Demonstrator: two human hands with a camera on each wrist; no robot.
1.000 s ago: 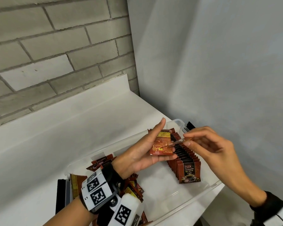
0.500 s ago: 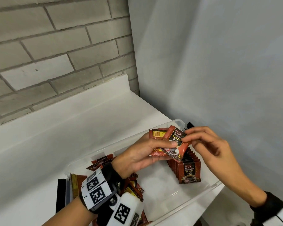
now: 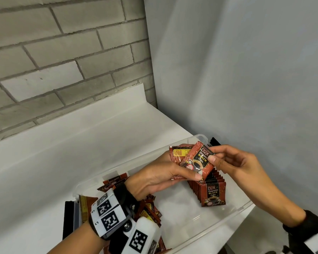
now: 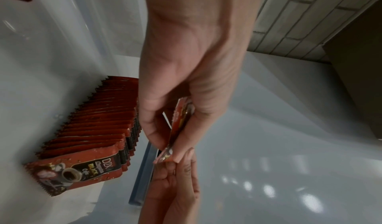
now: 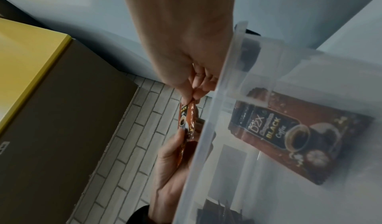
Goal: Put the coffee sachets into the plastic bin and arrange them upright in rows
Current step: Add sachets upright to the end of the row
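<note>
A clear plastic bin (image 3: 233, 215) stands on the white counter. Inside it a row of red-brown coffee sachets (image 3: 212, 193) stands upright along the right side (image 4: 93, 129). Above that row my left hand (image 3: 165, 175) holds a small stack of sachets (image 3: 178, 154) between thumb and fingers. My right hand (image 3: 228, 160) pinches the top corner of the front sachet (image 3: 200, 160), which is tilted with its label facing me. The left wrist view shows that sachet (image 4: 179, 126) edge-on between both hands. Loose sachets (image 3: 149, 211) lie in a heap at the bin's left end, partly hidden by my left wrist.
A grey brick wall (image 3: 53, 52) runs behind the white counter (image 3: 62, 153), and a plain grey wall (image 3: 246, 70) stands close on the right. A black object (image 3: 68, 219) sits at the bin's left end. The bin's right rim hangs near the counter edge.
The right hand took the front sachet, seen edge-on a second ago, and turned it label-up and tilted. The left hand curled in around its stack.
</note>
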